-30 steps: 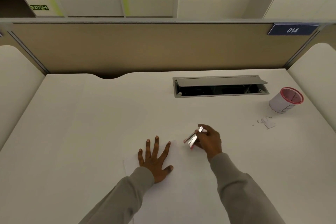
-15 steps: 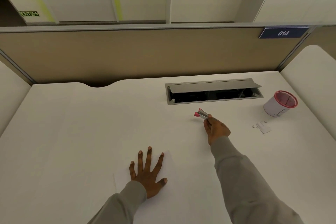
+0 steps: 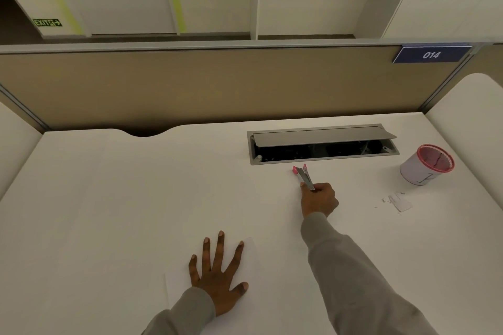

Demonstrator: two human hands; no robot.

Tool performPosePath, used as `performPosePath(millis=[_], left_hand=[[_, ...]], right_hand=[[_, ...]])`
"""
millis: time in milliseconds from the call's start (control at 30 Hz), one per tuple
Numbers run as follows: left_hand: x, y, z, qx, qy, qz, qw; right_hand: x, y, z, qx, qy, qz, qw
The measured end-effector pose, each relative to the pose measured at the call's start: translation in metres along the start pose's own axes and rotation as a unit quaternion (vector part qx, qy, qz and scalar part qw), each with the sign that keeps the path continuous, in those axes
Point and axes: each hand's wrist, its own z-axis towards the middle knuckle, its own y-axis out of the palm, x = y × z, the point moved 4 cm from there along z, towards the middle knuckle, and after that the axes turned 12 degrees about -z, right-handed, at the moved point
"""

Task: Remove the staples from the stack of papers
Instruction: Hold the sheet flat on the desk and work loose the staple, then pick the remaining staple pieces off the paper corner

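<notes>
A white stack of papers (image 3: 251, 258) lies at the near edge of the white desk (image 3: 122, 198). My left hand (image 3: 217, 275) presses flat on its upper part with fingers spread. My right hand (image 3: 318, 198) is stretched forward, well away from the papers, and grips a small pink and metal staple remover (image 3: 303, 175) by its near end. The tool's pink tips point away from me, just in front of the cable tray. No staple shows on the sheets.
A grey cable tray (image 3: 324, 159) with its lid raised is sunk into the desk behind the tool. A white cup with a red rim (image 3: 427, 164) stands at the right, with paper scraps (image 3: 398, 201) near it. A tan partition (image 3: 217, 84) closes the back.
My right hand has carried the staple remover from beside the papers forward to the spot in front of the cable tray. My left hand has stayed flat on the papers.
</notes>
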Motion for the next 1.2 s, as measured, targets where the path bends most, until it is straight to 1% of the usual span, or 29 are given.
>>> performPosePath(millis=[167, 267, 433, 567, 733, 867, 933, 1067, 1133, 1200], left_hand=[[0.0, 0.001, 0.001, -0.006, 0.001, -0.004, 1.0], [-0.001, 0.001, 0.001, -0.009, 0.0, -0.006, 1.0], [-0.002, 0.002, 0.003, -0.006, -0.002, -0.003, 1.0], [-0.003, 0.003, 0.002, 0.002, 0.002, -0.008, 1.0], [-0.001, 0.002, 0.002, 0.016, 0.007, -0.018, 1.0], [-0.001, -0.002, -0.006, 0.034, 0.012, -0.031, 0.999], [-0.001, -0.005, -0.009, 0.047, 0.016, -0.046, 0.998], [0.0, -0.019, -0.014, 0.092, 0.026, -0.124, 0.988], [-0.006, -0.027, -0.021, 0.162, 0.01, -0.162, 0.973], [-0.017, -0.029, -0.035, 0.256, -0.043, -0.199, 0.945]], right_hand=[[-0.002, 0.009, 0.005, 0.007, -0.034, -0.072, 0.997], [-0.002, 0.014, 0.011, 0.001, -0.037, -0.111, 0.993], [-0.001, 0.014, 0.014, -0.014, -0.038, -0.124, 0.992], [0.003, 0.004, 0.002, -0.014, -0.047, -0.091, 0.995], [0.022, -0.009, -0.035, -0.025, -0.095, -0.058, 0.993], [0.033, -0.019, -0.077, -0.057, -0.157, -0.078, 0.983], [0.039, -0.021, -0.095, -0.09, -0.19, -0.098, 0.973], [0.05, -0.025, -0.125, -0.156, -0.239, -0.152, 0.946], [0.056, -0.025, -0.138, -0.184, -0.256, -0.185, 0.931], [0.062, -0.025, -0.152, -0.213, -0.257, -0.231, 0.914]])
